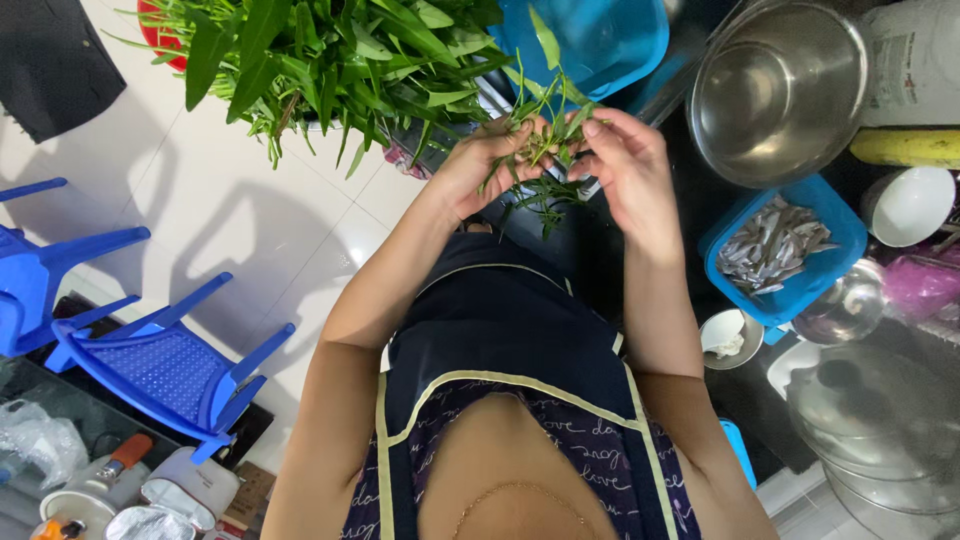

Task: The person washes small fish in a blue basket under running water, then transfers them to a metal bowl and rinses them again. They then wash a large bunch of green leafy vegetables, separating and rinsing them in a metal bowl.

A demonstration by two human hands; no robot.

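Note:
My left hand (478,168) and my right hand (627,165) meet in front of me, both closed on a small bunch of green leafy stems (545,150). Thin stems and narrow leaves hang down between my fingers. Just beyond my left hand lies a big heap of the same leafy greens (340,60) in a red basket (160,35). A blue plastic basin (605,40) stands right behind the held stems.
A steel pot (780,90) stands at the upper right. Below it are a blue tray of small silvery fish (785,245), a white bowl (910,205), a small cup (730,335) and a glass lid (850,305). Blue plastic chairs (160,360) stand on the white tiled floor at the left.

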